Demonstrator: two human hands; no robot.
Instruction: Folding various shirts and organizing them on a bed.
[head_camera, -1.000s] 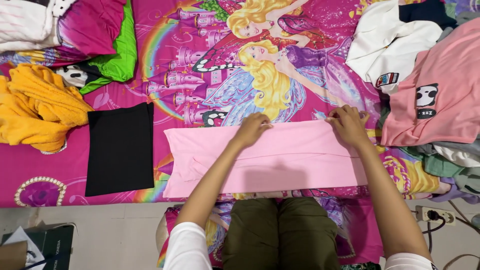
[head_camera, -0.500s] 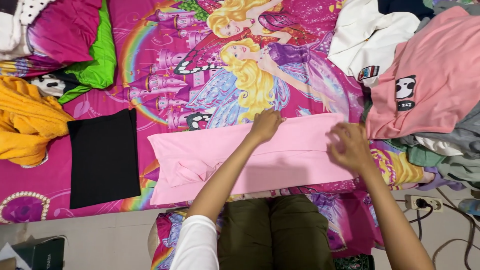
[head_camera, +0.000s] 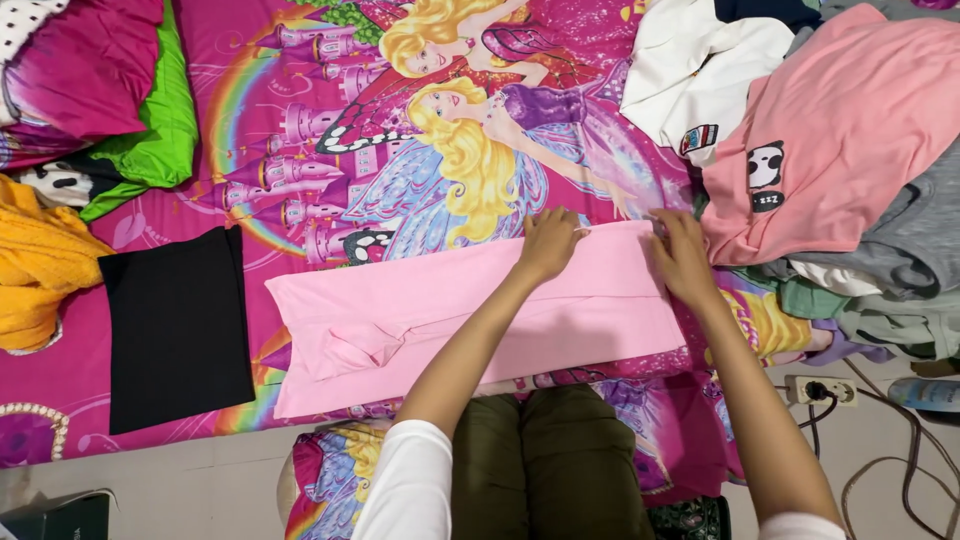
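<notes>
On the cartoon-printed magenta bedsheet (head_camera: 300, 60), just below the middle of the view, lies a light pink garment (head_camera: 450, 320) folded into a long band that runs from about 8 o'clock to 3 o'clock of centre, its left end showing a tucked fold. The left hand (head_camera: 549, 243) rests palm down on the band's upper edge, a little toward 1 o'clock of centre, fingers curled and pressing the cloth flat; whether it pinches the edge cannot be told. The right hand (head_camera: 680, 252) sits near it at 3 o'clock, at the band's upper right corner, fingers bent narrow onto the fabric, seemingly nipping the corner. Both forearms reach up from 6 o'clock, white sleeves at the bottom edge, with olive-green trousers (head_camera: 540, 460) between them. At 9 o'clock of the pink garment, just beside it but apart, lies a folded black cloth (head_camera: 175, 325). Farther toward 9 o'clock sits a yellow towel (head_camera: 35, 265), and at 10 o'clock a green and magenta bundle (head_camera: 120, 100). At 2 o'clock a heap of clothes has a salmon-pink shirt with a panda print (head_camera: 850, 120) on top, a white garment (head_camera: 690, 75) beside it, and grey pieces beneath. At 4 o'clock a white power strip (head_camera: 820, 388) lies on the floor with cables.
</notes>
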